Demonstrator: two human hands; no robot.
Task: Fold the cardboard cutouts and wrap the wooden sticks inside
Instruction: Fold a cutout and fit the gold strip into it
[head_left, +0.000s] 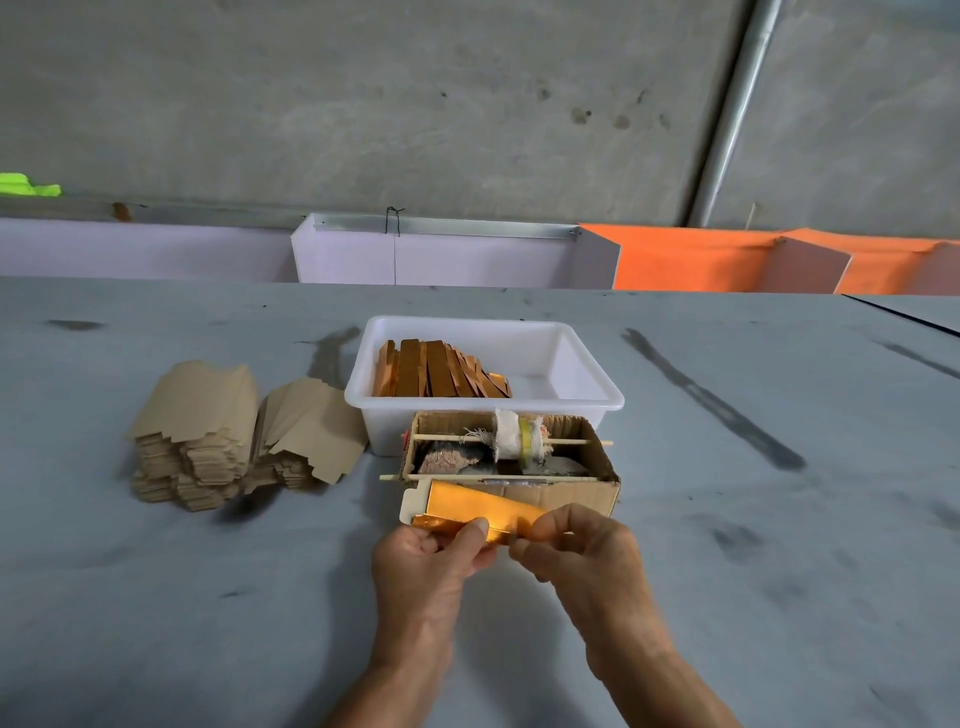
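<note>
Head view: two bare hands meet over a dull grey table (156, 597) streaked with dark smears. The left hand (423, 564) and the right hand (584, 558) both pinch one gold-foil cardboard cutout (480, 512), a long strip folded into a shallow channel, shiny orange-gold on its faces with a pale matt flap at its left end; it is held just above the table, close in front of a small cardboard box (566, 491). That box is open-topped, of rough brown corrugated board, and two thin wooden sticks (467, 476) cross it lengthwise; one carries a roll of frayed white cloth (511, 435) with a yellow band. Behind it, touching, stands one white plastic tub (566, 364), smooth and rectangular with rounded corners, holding a leaning row of folded gold pieces (439, 370); their number cannot be told. To the left lie two stacks of flat, plain brown cutouts (208, 415), with notched edges, fanned and slumping
</note>
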